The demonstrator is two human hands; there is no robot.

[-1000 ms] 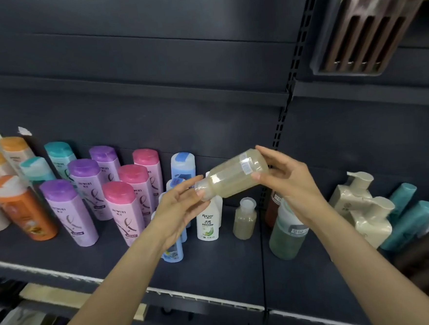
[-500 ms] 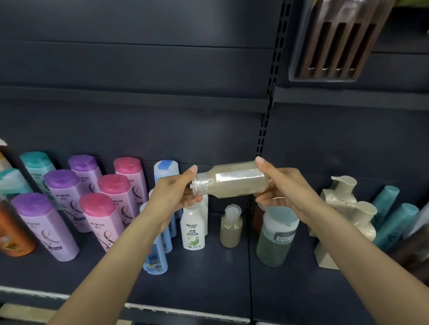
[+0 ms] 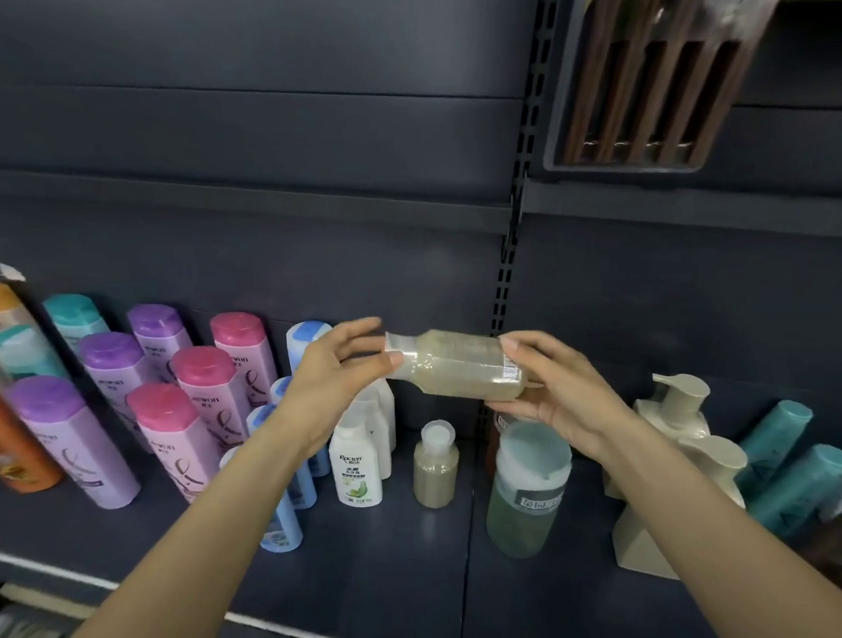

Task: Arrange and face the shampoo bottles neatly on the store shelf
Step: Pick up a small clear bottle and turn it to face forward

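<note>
A small clear bottle of beige liquid lies sideways in the air above the dark shelf. My left hand grips its capped end and my right hand holds its base. Below it an identical small beige bottle stands upright, beside a white bottle with a green label. To the left stand pink-capped bottles, purple-capped bottles and blue bottles. A larger green bottle with a pale blue cap stands under my right wrist.
Cream pump bottles and teal bottles crowd the right part of the shelf. Orange and teal-capped bottles fill the far left. A wooden slatted rack hangs at the upper right. A perforated upright post divides the shelf bays.
The held bottle has tilted from cap-low to roughly level, now with the cap end slightly higher. Both hands kept hold of it.
</note>
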